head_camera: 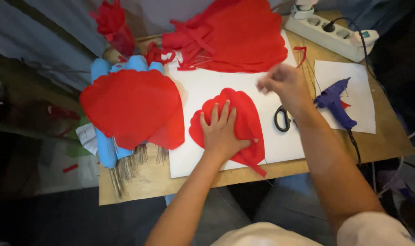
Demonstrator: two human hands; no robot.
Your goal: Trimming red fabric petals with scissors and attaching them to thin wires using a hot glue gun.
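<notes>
Head view: wooden desk (153, 182) with white sheet (207, 86); left hand (222, 132), fingers released, presses red petal (244, 114); right hand (282, 84) is loosely clenched, blurred.

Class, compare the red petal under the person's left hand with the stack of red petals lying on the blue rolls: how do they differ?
The red petal lies on the white sheet, pressed flat by the left hand; the stack of red petals rests untouched on the blue rolls. The stack looks wider. Both are red and heart-shaped.
</notes>
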